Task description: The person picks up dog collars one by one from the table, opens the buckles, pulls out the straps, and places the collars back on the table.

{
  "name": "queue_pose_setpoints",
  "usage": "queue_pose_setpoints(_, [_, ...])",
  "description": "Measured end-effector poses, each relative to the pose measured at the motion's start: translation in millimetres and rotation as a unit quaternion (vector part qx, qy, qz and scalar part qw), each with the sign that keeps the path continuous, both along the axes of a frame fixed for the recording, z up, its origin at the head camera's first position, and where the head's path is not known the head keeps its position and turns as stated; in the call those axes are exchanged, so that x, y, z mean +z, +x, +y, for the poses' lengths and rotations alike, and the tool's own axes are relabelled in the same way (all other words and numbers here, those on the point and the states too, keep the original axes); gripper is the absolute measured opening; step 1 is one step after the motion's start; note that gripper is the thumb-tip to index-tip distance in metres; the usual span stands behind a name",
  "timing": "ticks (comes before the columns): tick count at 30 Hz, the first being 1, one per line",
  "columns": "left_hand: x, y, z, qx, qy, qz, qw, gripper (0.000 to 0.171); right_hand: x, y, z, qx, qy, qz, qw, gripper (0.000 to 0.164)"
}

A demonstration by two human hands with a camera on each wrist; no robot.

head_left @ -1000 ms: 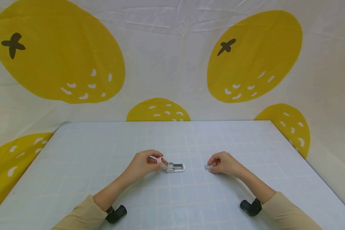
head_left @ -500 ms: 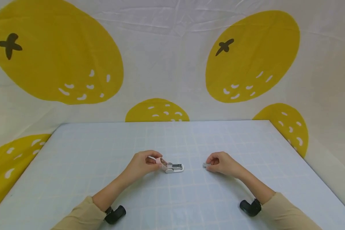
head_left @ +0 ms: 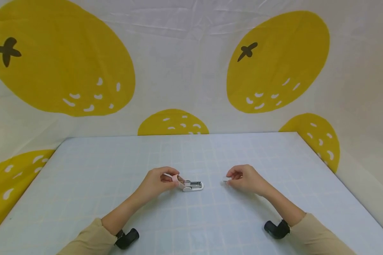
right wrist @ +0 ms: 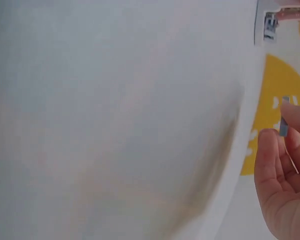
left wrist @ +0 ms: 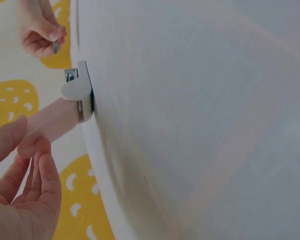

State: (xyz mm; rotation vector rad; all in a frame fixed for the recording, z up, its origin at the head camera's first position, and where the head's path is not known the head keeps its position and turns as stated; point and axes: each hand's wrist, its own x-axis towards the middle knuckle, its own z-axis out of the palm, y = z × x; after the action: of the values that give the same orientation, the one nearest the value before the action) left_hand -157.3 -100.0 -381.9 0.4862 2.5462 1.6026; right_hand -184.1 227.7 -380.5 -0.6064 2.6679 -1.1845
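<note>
Two hands [head_left: 158,180] [head_left: 247,179] hold a stapler [left wrist: 70,103] (agape) and grey strip [right wrist: 283,128].

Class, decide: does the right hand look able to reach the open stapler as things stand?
Probably yes: only tabletop shows between the right hand and the open stapler, whose pink top the left hand holds raised. The right hand pinches a small grey strip, though.

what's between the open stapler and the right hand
In the head view, the small grey piece juts from the right hand toward the stapler; beyond it, only bare checked surface shows.
</note>
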Motion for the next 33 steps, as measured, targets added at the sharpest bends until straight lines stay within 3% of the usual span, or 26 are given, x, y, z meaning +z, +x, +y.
queue_pose_setpoints(16, [1.1,-0.1,-1,0.004,0.001,-0.021,0.9998,0.028,10.4,-1.7,-12,0.001,-0.037,-0.021,0.999,0.017])
queue_pose_setpoints(26, [1.3,-1.1,-1,0.043,0.047,-0.093,0.9937,0.03,8.8,-6.0,-23,0.017,-0.045,-0.023,0.999,0.017])
queue_pose_setpoints(33, [3.9,-0.4,1,0.061,0.043,-0.103,0.9919,0.028,8.4,-7.3,-38,0.029,-0.056,-0.023,0.998,0.015])
